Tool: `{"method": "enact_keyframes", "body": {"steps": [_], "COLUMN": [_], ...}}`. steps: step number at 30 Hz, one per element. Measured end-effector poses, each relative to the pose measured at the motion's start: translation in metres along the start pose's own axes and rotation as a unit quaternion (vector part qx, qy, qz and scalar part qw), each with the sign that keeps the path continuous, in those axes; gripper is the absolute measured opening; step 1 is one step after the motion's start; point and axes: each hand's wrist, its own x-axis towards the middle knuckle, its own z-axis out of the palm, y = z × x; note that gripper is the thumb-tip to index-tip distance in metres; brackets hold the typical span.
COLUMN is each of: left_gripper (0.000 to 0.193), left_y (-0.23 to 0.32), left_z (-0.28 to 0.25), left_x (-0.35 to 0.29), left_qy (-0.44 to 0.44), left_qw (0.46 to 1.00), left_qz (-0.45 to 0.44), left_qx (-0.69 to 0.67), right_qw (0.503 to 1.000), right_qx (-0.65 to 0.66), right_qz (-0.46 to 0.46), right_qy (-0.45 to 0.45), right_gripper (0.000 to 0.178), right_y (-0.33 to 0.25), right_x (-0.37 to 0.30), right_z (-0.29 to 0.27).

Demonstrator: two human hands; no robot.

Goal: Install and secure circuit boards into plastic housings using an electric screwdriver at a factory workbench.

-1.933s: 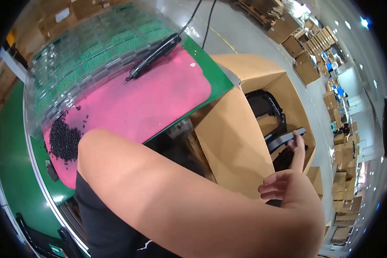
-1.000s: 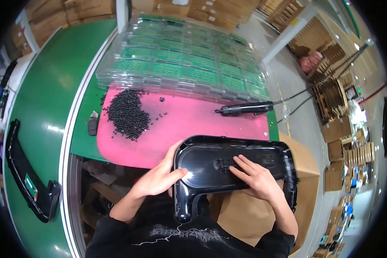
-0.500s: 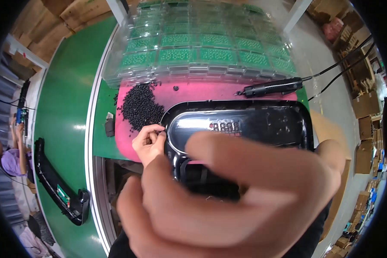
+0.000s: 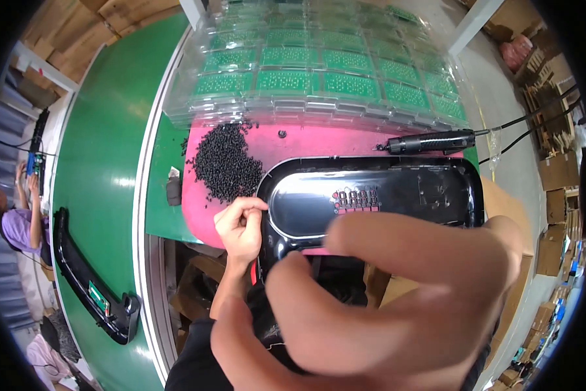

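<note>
A glossy black plastic housing [image 4: 403,182], a long shell with rounded ends and a small group of rectangular cut-outs, lies at the near edge of a pink mat. My left hand [image 4: 241,228] is closed, pinching the housing's left rim between thumb and bent fingers. Large and blurred in the foreground, my right hand [image 4: 397,293] is raised over the housing's near side and hides part of it. Its curved fingers are apart, and I see nothing between them. Beside the left hand lies a pile of small black parts [image 4: 228,163].
A black electric screwdriver [image 4: 429,141] with a cable lies behind the housing. Stacked clear trays [image 4: 286,104] of green circuit boards stand at the back. Left, a green work surface [image 4: 104,176] carries a long curved black part [image 4: 91,280]; beyond it a person [image 4: 22,221] works.
My right hand has shifted right and its fingers have spread more, uncovering more of my left forearm. My left hand keeps its hold on the rim. The whole view has shifted slightly.
</note>
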Motion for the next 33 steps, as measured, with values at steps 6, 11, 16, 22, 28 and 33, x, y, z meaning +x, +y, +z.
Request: {"method": "enact_keyframes", "body": {"steps": [6,11,16,22,28,33], "left_gripper": [0.015,0.014,0.016,0.015,0.013,0.015], "left_y": [-0.024,-0.007,-0.016,-0.022,-0.021,-0.018], "left_z": [-0.013,-0.010,-0.012,-0.014,-0.011,-0.011], "left_x": [-0.011,0.001,0.003,0.009,0.012,0.005], "left_qy": [-0.018,-0.066,-0.052,-0.059,-0.055,-0.022], "left_qw": [0.987,0.993,0.989,0.988,0.989,0.988], "left_qz": [0.082,0.096,0.141,0.143,0.137,0.146], "left_qx": [0.140,-0.010,0.005,-0.005,0.009,0.032], "right_qw": [0.992,0.927,0.811,0.782,0.893,0.971], "right_qx": [0.035,-0.170,-0.209,-0.227,-0.279,-0.083], "right_qz": [-0.019,0.282,0.492,0.515,0.349,0.224], "right_qy": [-0.117,-0.180,-0.239,-0.269,-0.060,0.020], "right_gripper": [0.018,0.039,0.049,0.055,0.043,0.029], "right_y": [0.078,0.277,0.391,0.422,0.385,0.248], "right_x": [0.011,-0.037,-0.050,-0.042,-0.044,-0.055], "right_z": [0.024,0.097,0.173,0.215,0.154,0.073]}}
